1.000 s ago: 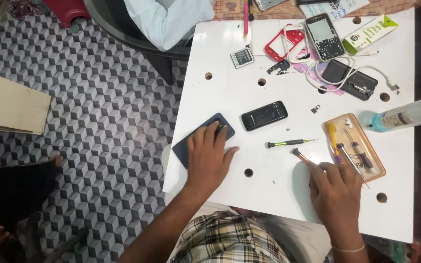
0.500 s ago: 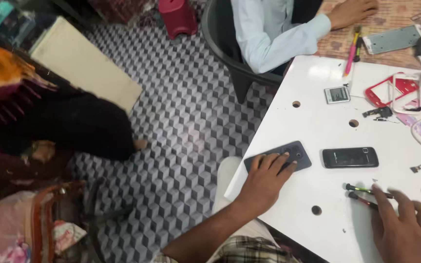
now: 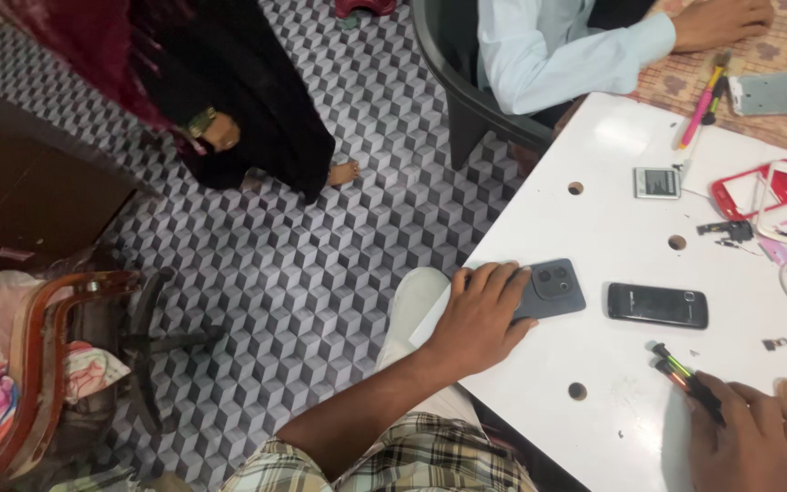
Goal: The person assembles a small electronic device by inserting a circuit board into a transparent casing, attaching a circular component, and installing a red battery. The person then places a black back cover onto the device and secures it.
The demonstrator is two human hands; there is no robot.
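Head view shows the left hand (image 3: 480, 314) lying flat, fingers spread, on a dark grey phone (image 3: 550, 290) face-down near the white bench (image 3: 612, 228) edge. It looks rigid, smooth, probably slippery; its long edges suit gripping. The right hand (image 3: 753, 442) is curled around green-tipped screwdrivers (image 3: 685, 375). Since half a second ago, hands have hardly shifted; the view has swung.

Your left hand (image 3: 480, 314) lies flat on a dark grey phone (image 3: 550, 289) that is face down on the white bench (image 3: 612, 228). Your right hand (image 3: 753, 437) holds a small screwdriver (image 3: 685, 375) near the bench's edge. A black phone (image 3: 657, 304) lies just beside the grey one. Across the bench, another person's sleeve (image 3: 557, 55) rests by a pink pen (image 3: 701, 105).
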